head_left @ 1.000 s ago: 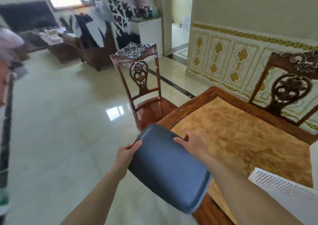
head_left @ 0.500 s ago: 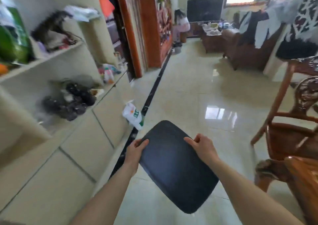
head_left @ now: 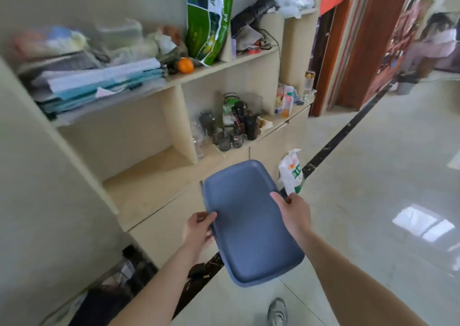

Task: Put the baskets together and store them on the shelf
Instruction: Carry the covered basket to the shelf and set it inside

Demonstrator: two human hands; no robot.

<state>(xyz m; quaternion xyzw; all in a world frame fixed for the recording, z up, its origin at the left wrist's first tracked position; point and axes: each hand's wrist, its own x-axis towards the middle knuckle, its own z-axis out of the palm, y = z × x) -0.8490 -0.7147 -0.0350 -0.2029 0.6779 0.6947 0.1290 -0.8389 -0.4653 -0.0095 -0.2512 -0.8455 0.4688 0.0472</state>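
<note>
I hold a blue-grey plastic basket (head_left: 245,226) upside down in front of me, its flat bottom facing up. My left hand (head_left: 199,229) grips its left edge and my right hand (head_left: 293,213) grips its right edge. Whether other baskets are nested under it is hidden. The beige wooden shelf unit (head_left: 179,86) stands just ahead on the left. Its lower left compartment (head_left: 146,173) has a bare board, just beyond the basket's far end.
The upper shelf holds stacked papers (head_left: 99,81), an orange (head_left: 185,65) and a green A4 paper pack (head_left: 210,19). Dark glass jars (head_left: 229,129) fill the middle compartment. A white bag (head_left: 291,171) leans on the cabinet base. A person (head_left: 435,41) sits far right. My shoe (head_left: 277,312) is below.
I have turned left, away from the dining table and chairs, to face the shelf unit. The basket stays gripped in both hands and is now close to the lower compartment.
</note>
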